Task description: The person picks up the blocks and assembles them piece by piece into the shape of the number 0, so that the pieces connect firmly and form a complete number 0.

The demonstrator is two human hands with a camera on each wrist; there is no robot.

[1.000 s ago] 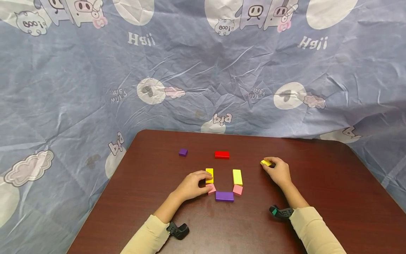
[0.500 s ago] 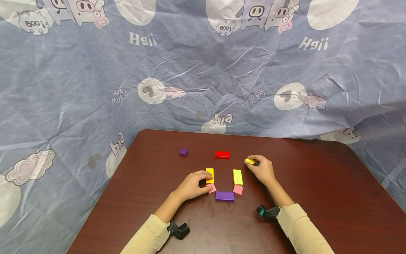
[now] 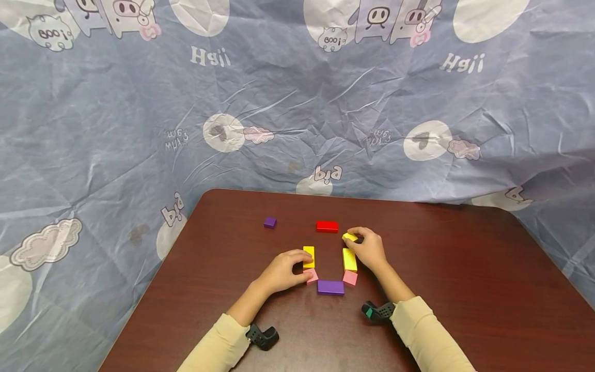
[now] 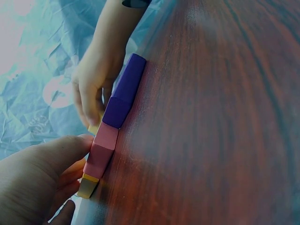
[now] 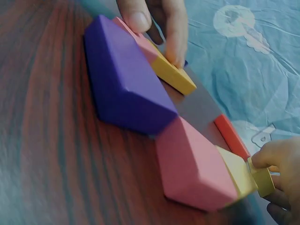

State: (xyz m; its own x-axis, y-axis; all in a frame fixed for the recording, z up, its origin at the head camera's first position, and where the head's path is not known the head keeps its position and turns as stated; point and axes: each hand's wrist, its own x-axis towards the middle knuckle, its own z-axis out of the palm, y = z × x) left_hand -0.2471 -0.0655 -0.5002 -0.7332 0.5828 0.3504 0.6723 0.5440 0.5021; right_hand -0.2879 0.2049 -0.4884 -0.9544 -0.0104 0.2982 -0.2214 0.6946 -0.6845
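Note:
My left hand [image 3: 281, 271] rests at the left of the block arrangement. Its thumb touches the left pink block [image 3: 311, 272], and a finger lies on the left yellow block [image 3: 308, 251]. Between thumb and fingers, my right hand [image 3: 370, 249] pinches a small yellow block [image 3: 349, 236]. That piece is at the far end of the right yellow block [image 3: 350, 261]; in the right wrist view the small yellow block [image 5: 262, 182] appears against or very near it. A right pink block [image 3: 350, 278] and a long purple block [image 3: 330, 288] complete a U shape.
A red block [image 3: 327, 227] lies beyond the U's open end. Farther left is a small purple block [image 3: 270, 222]. Everything lies on a dark brown table [image 3: 446, 268], with a printed blue-grey cloth [image 3: 279, 103] hanging behind its far edge.
My right hand has carried the small yellow block leftward, from the right side of the table to the far end of the right yellow block. My left hand has stayed in place.

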